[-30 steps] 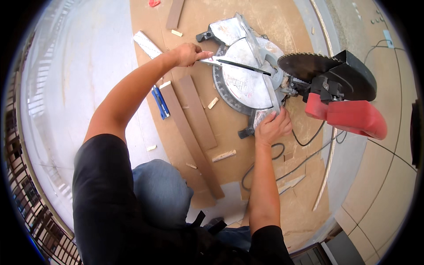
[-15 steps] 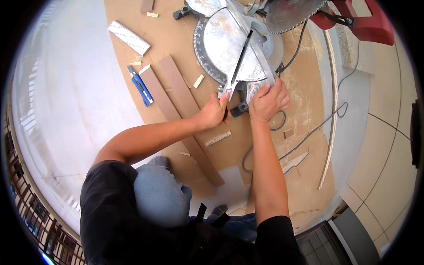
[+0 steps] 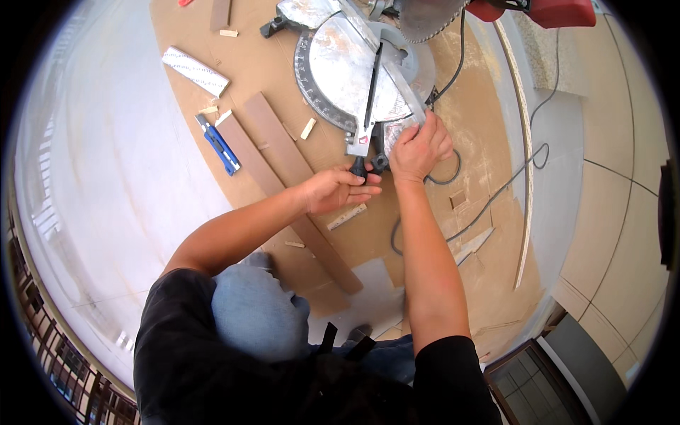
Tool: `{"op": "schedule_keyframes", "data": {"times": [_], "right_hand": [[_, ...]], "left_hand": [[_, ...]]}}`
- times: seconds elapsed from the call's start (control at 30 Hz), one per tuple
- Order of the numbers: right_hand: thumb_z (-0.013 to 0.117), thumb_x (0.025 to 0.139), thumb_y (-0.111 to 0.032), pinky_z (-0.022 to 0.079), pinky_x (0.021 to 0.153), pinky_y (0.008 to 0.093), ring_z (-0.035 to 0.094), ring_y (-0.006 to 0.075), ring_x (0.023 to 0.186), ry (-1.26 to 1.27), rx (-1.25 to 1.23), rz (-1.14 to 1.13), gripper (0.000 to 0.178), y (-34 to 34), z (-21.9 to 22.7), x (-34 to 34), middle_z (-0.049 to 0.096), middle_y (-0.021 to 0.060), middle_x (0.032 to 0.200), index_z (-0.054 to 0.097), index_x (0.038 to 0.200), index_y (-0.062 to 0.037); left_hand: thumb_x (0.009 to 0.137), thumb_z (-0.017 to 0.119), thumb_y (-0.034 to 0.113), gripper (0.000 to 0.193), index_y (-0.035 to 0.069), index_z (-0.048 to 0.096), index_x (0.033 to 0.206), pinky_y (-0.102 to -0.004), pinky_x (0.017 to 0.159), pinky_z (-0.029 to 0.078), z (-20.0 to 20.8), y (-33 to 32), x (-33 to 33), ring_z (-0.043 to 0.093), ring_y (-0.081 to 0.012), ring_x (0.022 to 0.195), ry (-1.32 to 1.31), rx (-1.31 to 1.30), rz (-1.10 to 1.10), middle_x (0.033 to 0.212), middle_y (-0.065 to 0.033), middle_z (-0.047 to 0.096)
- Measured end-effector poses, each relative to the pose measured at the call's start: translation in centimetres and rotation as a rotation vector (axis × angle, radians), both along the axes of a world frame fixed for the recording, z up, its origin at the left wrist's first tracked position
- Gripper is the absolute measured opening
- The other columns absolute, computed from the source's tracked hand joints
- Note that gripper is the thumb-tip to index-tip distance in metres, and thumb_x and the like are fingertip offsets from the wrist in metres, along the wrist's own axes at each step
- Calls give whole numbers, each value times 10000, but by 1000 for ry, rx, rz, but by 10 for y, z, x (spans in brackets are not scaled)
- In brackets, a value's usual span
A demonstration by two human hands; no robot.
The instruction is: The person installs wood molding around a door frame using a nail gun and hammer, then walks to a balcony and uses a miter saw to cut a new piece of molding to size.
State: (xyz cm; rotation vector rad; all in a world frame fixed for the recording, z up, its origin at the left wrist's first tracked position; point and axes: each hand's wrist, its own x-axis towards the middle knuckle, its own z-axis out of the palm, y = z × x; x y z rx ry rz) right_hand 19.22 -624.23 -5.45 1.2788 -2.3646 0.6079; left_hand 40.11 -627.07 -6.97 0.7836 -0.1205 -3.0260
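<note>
Round comes the turntable (image 3: 338, 67): its slot pointed off to the left a second ago, and now it runs almost straight back toward the person. Left hand (image 3: 340, 190) has slid from the arm (image 3: 360, 145) down onto the black knob (image 3: 360, 168).

Under everything, a broad sheet of cardboard (image 3: 258, 64). On it, just beyond the hands, sits the saw (image 3: 391, 95), its toothed blade (image 3: 432, 18) past the fence (image 3: 402, 81) at the far side. Hands are apart but near each other: the left has thumb and forefinger closed round the knob, other fingers loose, while the right hand (image 3: 421, 150) is clamped on the fence's near end.

Over to the right, a long pale strip (image 3: 528, 177) lies bowed, with a grey cord running past it. Left of the saw, a long brown plank (image 3: 319, 244) lies beside a shorter one (image 3: 278, 134). Then a white packet (image 3: 196, 72), a blue cutter (image 3: 218, 145) just beside the long plank, and small wood scraps (image 3: 308, 128) dotted about.
</note>
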Motion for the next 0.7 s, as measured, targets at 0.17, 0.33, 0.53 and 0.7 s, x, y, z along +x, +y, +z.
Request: {"op": "schedule_keyframes", "data": {"times": [0.17,0.33,0.53,0.7], "right_hand": [[592,896,-124,327,1046,521,524,334,1211,-1,-9,-8,411,6,-5,-2,643,81,1306,636,1304,-98],[602,882,-100,330,1044,514,534,328,1199,-1,-58,2,411,5,-4,-1,654,71,1292,651,1290,-105],[605,875,-106,340,1039,505,540,321,1185,12,-33,-26,418,-2,-3,2,658,67,1285,656,1290,-116],[600,874,-130,346,1027,511,543,329,1181,12,-46,-33,414,2,-2,-4,659,65,1283,658,1283,-121]], "left_hand": [[1033,706,166,351,78,563,1341,-323,950,571,-16,5,13,687,-147,995,-54,-311,-85,1202,-27,666],[1033,722,223,377,75,559,1339,-306,936,577,-14,1,11,674,-130,979,-187,-580,-180,1206,-21,654],[1065,657,252,454,28,509,1431,-371,1005,546,3,-23,15,689,-235,1097,21,-177,-107,1331,-82,645],[1079,602,253,525,17,442,1520,-353,970,539,36,-23,-9,679,-279,1222,-388,-1121,-618,1394,-151,635]]}}
